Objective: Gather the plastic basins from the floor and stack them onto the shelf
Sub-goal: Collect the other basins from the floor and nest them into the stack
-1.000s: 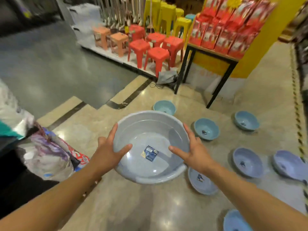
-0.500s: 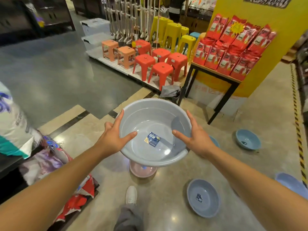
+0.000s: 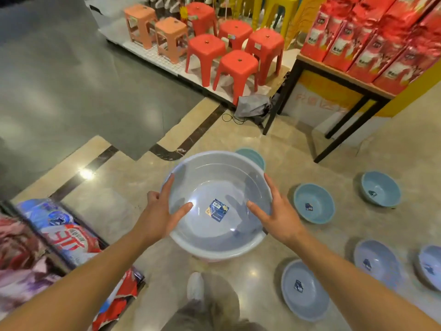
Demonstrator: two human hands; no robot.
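Basin in hand: a large pale grey-blue plastic basin (image 3: 218, 206) was held upright in mid-air above the floor, mouth up, with a small blue label stuck inside its bottom.
Left hand: the left hand (image 3: 160, 211) clasped the near-left rim, thumb lying inside the bowl, fingers wrapped around the outer wall.
Right hand: the right hand (image 3: 278, 211) mirrored it on the near-right rim, thumb inside, fingers spread along the outside.
Position relative to hands: the basin sat between the two hands, both touching it, centred in front of the body.
Basins left on floor: a teal basin (image 3: 313, 203) lay just right of the held one, another (image 3: 380, 188) further right, a third (image 3: 254, 156) peeped from behind the far rim, and paler blue ones (image 3: 304, 289), (image 3: 375, 262) lay nearer on the right.
Under the held basin: a pinkish edge showed below it; what it was could not be told.
Step in hand: judged to be the gathering stage, one basin lifted and many not yet collected.
Next move calls for: probably lowering this basin into another to nest them, or carrying it to the shelf, keeping both sides level.
Shelf: which shelf was meant could not be told; a low rack of bagged goods (image 3: 59, 235) stood at left.
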